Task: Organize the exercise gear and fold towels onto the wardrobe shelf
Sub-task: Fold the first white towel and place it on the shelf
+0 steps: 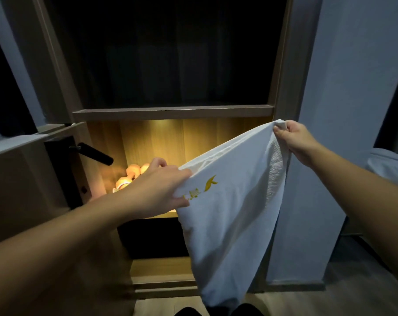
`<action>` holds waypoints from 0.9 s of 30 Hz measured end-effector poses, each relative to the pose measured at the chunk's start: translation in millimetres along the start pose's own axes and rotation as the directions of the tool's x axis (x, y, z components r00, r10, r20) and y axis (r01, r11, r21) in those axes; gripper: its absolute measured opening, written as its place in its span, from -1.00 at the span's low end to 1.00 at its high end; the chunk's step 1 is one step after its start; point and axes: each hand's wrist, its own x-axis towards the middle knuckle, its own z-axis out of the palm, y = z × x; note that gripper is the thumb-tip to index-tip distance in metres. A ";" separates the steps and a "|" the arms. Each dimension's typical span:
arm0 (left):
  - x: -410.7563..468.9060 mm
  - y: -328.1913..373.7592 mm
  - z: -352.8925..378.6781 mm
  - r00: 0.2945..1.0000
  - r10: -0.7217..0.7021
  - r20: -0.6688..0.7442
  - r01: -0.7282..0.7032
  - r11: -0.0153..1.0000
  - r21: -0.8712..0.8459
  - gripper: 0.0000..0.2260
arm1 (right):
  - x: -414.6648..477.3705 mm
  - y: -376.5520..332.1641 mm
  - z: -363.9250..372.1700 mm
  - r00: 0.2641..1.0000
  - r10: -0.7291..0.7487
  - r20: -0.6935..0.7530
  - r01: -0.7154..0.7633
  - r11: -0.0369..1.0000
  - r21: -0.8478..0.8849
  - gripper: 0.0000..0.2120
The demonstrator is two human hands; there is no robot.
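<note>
Both hands held one white towel (pixel 234 224) up before the wardrobe (pixel 173 111), right of centre, its tail hanging toward the floor (pixel 353 299). L hand (pixel 157 190) pinched the left edge by the yellow print (pixel 210 182), thumb under, fingers curled over. R hand (pixel 293 140) pinched the top corner, fingers bunched tight. Gripping two points apart prob. stretched the cloth flat for folding. Orange gear (pixel 134 171) sat far left on the lit shelf (pixel 161 215), leaving room beside it.

At the left stands an open door (pixel 22 179) with a black lever handle (pixel 95 153). At the right is a pale wall (pixel 353 65) with a wooden baseboard (pixel 296 286) along its foot. The floor (pixel 353 299) below is light wood.
</note>
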 end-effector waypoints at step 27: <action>35.5 -76.4 -31.0 0.984 -0.177 0.010 0.177 0.983 0.052 -0.93 | -1.5 2.9 -10.2 0.992 -0.053 0.114 0.051 0.998 0.026 -0.89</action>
